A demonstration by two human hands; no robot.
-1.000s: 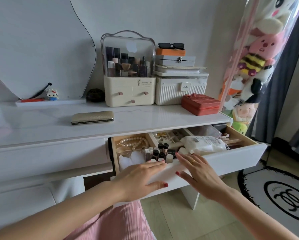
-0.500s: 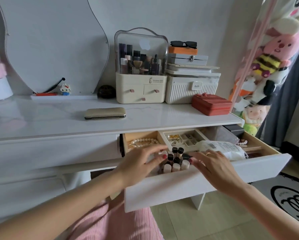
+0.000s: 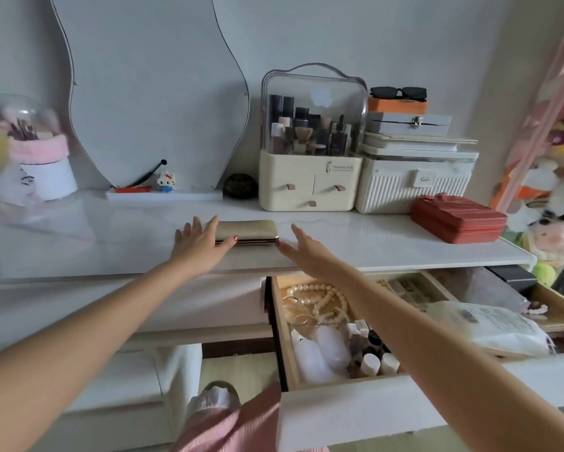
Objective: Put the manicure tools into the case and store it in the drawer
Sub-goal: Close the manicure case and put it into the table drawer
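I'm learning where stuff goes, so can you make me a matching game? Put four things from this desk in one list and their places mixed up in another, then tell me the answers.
Things:
1. sunglasses
2. pearl necklace
3. gold case
4. red box

Places:
A. inside the open drawer
B. on the desk between the left hand and right hand
C. on top of the stacked boxes
D. at the desk's right end

Pairs: 1-C, 2-A, 3-B, 4-D

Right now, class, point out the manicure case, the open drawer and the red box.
manicure case (image 3: 248,230): head view, on its beige top face.
open drawer (image 3: 355,409): head view, on its white front panel.
red box (image 3: 460,212): head view, on its lid.
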